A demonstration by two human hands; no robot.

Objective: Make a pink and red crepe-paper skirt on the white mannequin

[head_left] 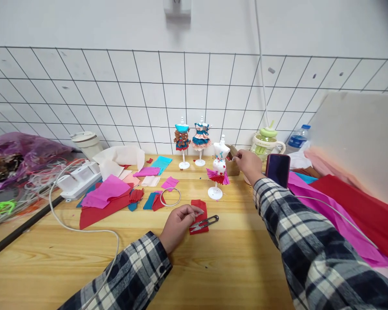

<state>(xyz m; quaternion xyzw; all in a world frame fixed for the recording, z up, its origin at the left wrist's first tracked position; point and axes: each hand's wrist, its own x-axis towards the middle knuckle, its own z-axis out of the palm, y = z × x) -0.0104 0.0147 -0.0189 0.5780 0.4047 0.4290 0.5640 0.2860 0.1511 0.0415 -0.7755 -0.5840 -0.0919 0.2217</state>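
My left hand (180, 224) is closed in a pinch at the table's middle, beside small scissors (207, 222) lying on a red fabric piece (198, 207). What its fingertips hold is too small to name. My right hand (249, 164) reaches to a small brown box (233, 168), its fingers pinched at the box's opening; their content is unclear. Just left of the box stands a white mini mannequin (220, 161) with a red and pink skirt. Two dressed mannequins, one in blue and brown (182, 138), one in blue and peach (201, 137), stand behind it.
A wire ring (170, 205) lies near fabric scraps (106, 198) on the left. A power strip (79, 180) and white cable lie farther left. On the right are a phone (277, 168), a green-lidded cup (267, 142), a water bottle (298, 137) and red and pink fabric (355, 206).
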